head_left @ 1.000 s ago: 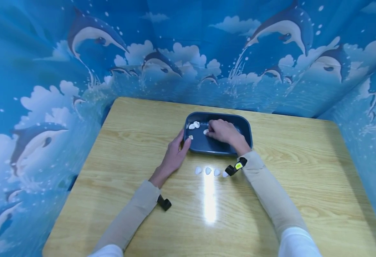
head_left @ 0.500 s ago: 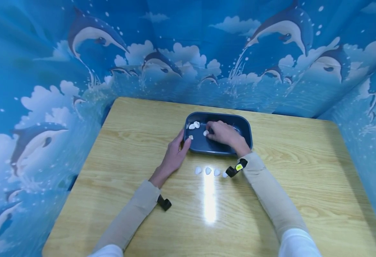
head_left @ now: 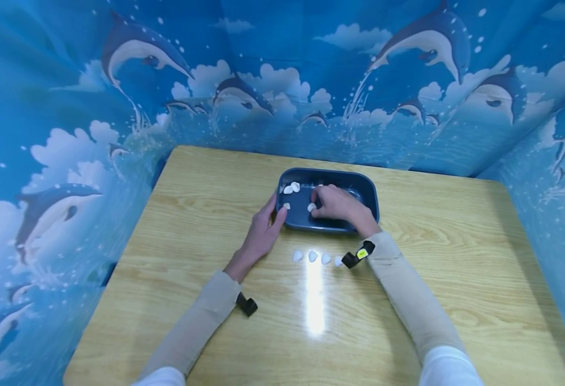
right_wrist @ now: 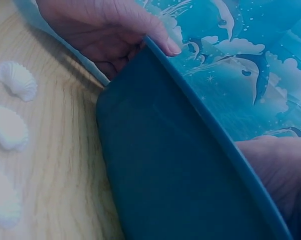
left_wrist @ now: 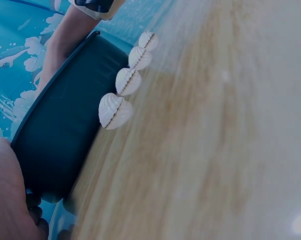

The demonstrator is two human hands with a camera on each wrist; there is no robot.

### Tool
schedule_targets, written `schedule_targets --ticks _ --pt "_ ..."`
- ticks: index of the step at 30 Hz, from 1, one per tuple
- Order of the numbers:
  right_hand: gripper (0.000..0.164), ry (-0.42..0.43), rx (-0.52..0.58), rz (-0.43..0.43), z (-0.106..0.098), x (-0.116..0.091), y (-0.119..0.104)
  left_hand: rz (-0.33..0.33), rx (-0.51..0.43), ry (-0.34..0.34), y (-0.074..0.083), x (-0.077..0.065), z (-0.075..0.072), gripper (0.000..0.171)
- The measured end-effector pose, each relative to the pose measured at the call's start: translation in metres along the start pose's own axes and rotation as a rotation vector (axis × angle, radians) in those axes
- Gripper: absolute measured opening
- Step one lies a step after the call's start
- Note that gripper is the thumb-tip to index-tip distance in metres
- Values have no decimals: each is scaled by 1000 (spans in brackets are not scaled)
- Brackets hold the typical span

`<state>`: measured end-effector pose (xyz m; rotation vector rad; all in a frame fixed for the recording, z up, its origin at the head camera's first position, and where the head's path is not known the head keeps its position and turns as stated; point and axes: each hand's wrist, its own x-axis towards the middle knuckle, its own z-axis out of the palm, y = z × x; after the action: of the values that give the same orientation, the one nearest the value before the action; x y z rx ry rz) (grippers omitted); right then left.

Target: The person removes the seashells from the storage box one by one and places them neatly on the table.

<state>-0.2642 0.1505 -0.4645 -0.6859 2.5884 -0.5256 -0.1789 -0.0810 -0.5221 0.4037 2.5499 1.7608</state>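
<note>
In the head view, my left hand holds the left end of a dark blue plastic tub, its thumb over the rim and its fingers outside the wall. Reaching into the tub from the right, my right hand pinches a white seashell between thumb and fingers, low over the floor. Two more seashells lie together in the far left corner, and a small one sits by the left thumb. The wall hides the right fingertips in the right wrist view.
Several white seashells stand in a row on the wooden table, just in front of the tub. The left wrist view shows their ribbed shape. Behind the table hangs a blue dolphin-print curtain.
My right hand has moved slightly toward the tub's near side, and the seashell at its fingertips has shifted with it. The left hand and the tub have stayed in place.
</note>
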Motion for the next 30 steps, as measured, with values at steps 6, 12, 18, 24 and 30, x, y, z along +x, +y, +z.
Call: schedule_targets --ticks 6,12,18,24,30 --pt "34 28 35 -13 -3 -9 -3 -6 6 0 1 0 0 60" --pt "32 56 47 10 -9 -21 -9 -6 14 2 0 0 0 60" --pt "30 101 37 8 -14 -34 -17 5 14 8 0 0 0 61" --pt "29 157 25 -7 -16 -47 -24 -3 20 7 0 -1 1 63" --pt "27 217 19 -63 -15 -60 -30 6 21 7 -1 0 0 63"
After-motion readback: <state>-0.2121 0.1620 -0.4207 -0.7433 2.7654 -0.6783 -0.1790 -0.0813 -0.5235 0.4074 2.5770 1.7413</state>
